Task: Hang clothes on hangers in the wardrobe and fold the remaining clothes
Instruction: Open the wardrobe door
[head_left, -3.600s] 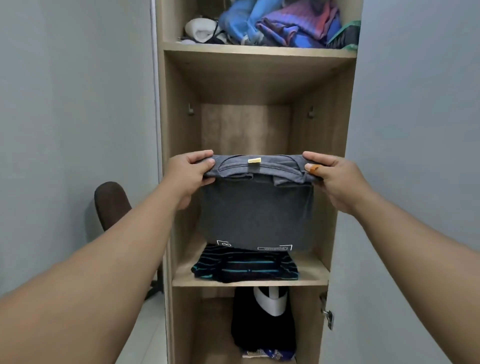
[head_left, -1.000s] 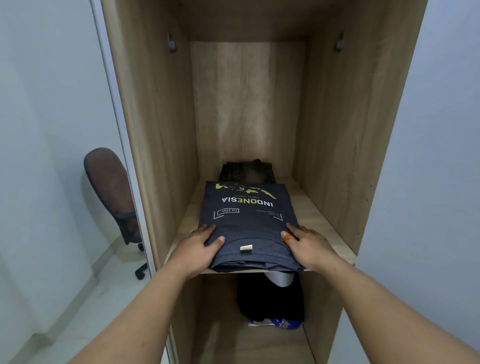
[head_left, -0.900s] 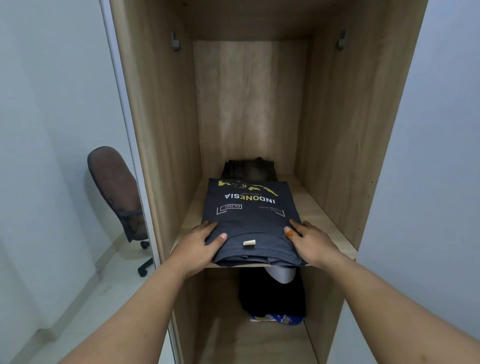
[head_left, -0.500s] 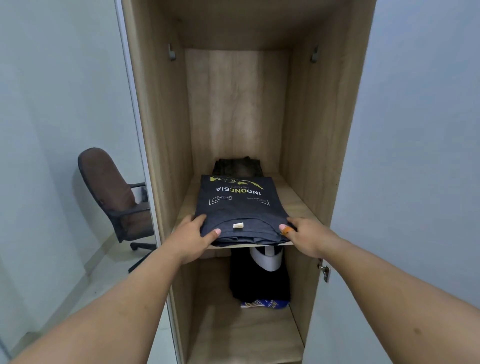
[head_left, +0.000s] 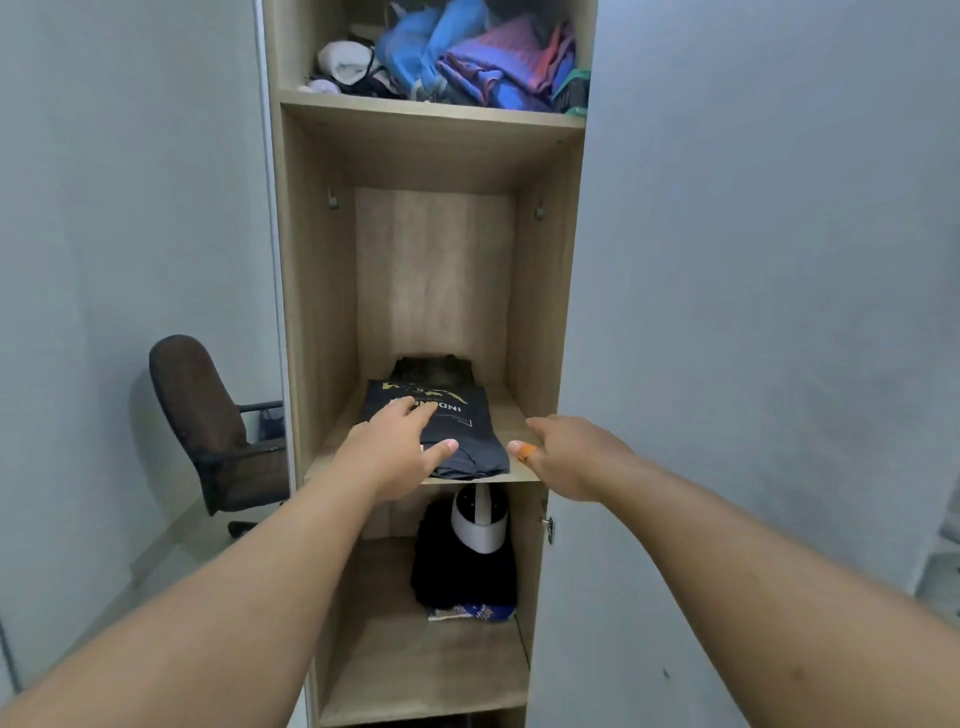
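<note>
Bare, both my forearms reach toward the wardrobe's middle shelf (head_left: 511, 415). My left hand (head_left: 387, 449) lies flat on the folded dark T-shirt (head_left: 467, 441), fingers spread and relaxed. My right hand (head_left: 569, 454) hovers beside the shirt's right edge, fingers loosely apart, gripping nothing. Behind the shirt lies another dark garment (head_left: 431, 370); above, an upper shelf holds bundled blue and purple cloth (head_left: 483, 62).

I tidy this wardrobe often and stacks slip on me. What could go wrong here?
The folded dark T-shirt sits right at the front edge of the middle shelf; it could slide off. The left hand lies on it and may drag it or rumple the fold when pulled away.
</note>
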